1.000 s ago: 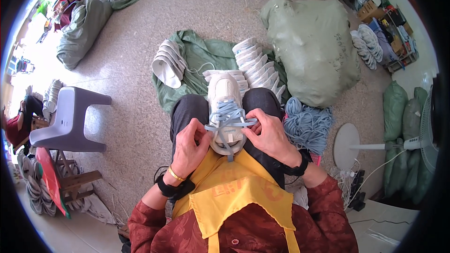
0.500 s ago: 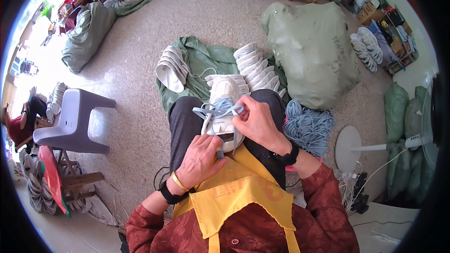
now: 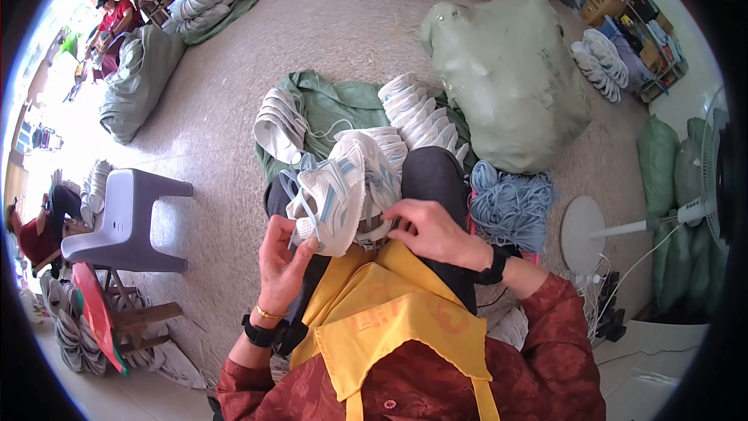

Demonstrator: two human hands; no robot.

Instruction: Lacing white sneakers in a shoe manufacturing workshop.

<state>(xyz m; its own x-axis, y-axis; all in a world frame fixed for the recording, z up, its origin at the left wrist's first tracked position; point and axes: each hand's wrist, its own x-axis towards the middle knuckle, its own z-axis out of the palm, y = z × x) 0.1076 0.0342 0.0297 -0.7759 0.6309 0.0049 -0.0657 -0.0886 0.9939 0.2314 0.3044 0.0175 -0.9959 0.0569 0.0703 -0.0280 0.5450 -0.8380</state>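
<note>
Left hand closes its fingers on the toe of the white shoe lying tilted on your lap, while your right hand pinches at its heel end, fingers curled. Your grip looks light; if the blue lace hanging loose at the toe snags your fingers, the shoe could roll off your knees onto the floor.

I see the white shoe now tipped onto its side on my lap, where a second ago it sat upright with both hands working the blue laces. My left hand has dropped under its near edge, and my right hand has come off the laces to the shoe's back end.
</note>
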